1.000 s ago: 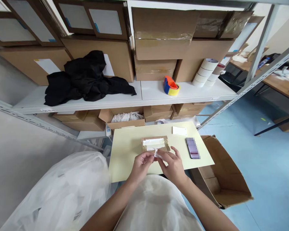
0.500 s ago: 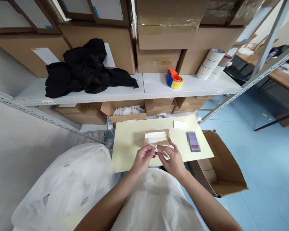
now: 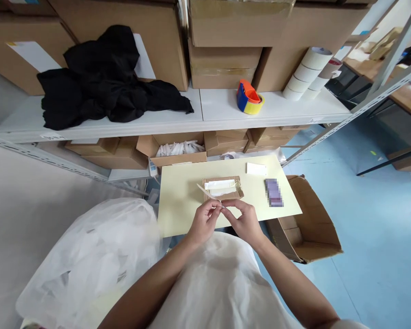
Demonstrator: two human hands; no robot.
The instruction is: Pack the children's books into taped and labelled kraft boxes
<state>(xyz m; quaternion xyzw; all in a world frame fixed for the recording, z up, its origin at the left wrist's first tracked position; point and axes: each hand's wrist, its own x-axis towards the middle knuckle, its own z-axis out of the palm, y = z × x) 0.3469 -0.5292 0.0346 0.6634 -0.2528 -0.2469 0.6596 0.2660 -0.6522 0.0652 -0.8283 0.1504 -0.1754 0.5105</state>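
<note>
My left hand is closed, its thumb and forefinger pinching a thin whitish strip. The strip slants up and left from the fingertips, over the near edge of a shallow cardboard box. White strips lie in that box. My right hand pinches at the same spot, with its fingertips against those of the left. The strip's lower end is hidden between the fingers. Both hands are above the front edge of a pale yellow board.
On the board lie a white card and a blurred purple item. An open carton stands at the right, a translucent bag at the left. Behind, a shelf holds black cloth, a tape dispenser and tape rolls.
My fingertips have come together. The strip now points up and left, where earlier a white piece showed between the hands and under the right fingers. The view has shifted slightly.
</note>
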